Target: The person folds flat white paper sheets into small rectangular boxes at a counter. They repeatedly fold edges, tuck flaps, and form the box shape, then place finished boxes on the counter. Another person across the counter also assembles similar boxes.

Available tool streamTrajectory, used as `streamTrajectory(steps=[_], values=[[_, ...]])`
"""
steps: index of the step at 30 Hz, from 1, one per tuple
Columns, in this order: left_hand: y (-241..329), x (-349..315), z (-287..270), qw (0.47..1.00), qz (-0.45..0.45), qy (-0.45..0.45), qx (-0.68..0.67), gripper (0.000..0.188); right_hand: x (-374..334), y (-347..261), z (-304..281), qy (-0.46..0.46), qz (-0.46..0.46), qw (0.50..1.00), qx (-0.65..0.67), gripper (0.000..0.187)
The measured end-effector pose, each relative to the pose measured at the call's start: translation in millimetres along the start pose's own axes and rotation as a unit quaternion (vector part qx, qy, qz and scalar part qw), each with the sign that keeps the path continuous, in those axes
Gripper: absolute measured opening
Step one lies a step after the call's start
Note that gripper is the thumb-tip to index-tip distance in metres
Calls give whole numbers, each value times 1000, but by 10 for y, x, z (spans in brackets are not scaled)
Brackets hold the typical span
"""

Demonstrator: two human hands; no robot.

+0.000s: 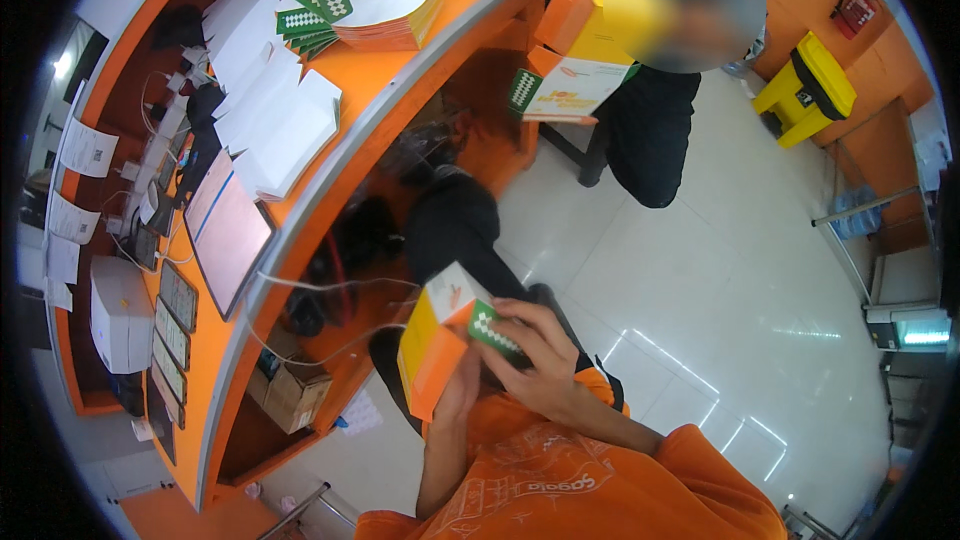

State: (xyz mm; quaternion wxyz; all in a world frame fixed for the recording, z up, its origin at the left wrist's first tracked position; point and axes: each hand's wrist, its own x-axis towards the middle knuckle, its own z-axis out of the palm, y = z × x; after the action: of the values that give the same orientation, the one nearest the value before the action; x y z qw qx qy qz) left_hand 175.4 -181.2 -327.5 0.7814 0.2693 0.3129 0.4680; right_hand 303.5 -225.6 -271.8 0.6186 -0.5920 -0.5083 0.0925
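Observation:
Over my lap I hold a partly folded cardboard box (422, 340) with yellow, orange, white and green panels. My left hand (458, 395) grips it from below at the orange side; most of those fingers are hidden behind the panel. My right hand (535, 350) has its fingers closed on the green patterned flap (490, 328) at the box's right. Across from me, a seated person holds a similar yellow, orange and white box (580, 85).
To the left curves an orange counter (400, 105) with flat white cartons (275, 125), stacked printed cartons (390, 25), a large tablet (228, 230) and several smaller devices (172, 332). Below it are a brown box (295, 395) and hanging white cable (330, 285). A yellow bin (805, 90) stands far right.

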Motion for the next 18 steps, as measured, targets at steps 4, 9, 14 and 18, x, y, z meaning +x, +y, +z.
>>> streamTrajectory(steps=[4,9,14,18], values=[[12,-15,-18,1000,0,-15,-27,38,-8,-15,-4,8,-8,1000,15,34],[126,-47,125,997,28,-56,-47,36,14,-34,-41,3,-1,1000,15,32],[278,-72,250,996,27,-75,-41,35,27,-54,-70,-7,26,999,29,28],[312,-64,276,996,26,-75,-41,36,31,-52,-72,-9,23,999,32,27]])
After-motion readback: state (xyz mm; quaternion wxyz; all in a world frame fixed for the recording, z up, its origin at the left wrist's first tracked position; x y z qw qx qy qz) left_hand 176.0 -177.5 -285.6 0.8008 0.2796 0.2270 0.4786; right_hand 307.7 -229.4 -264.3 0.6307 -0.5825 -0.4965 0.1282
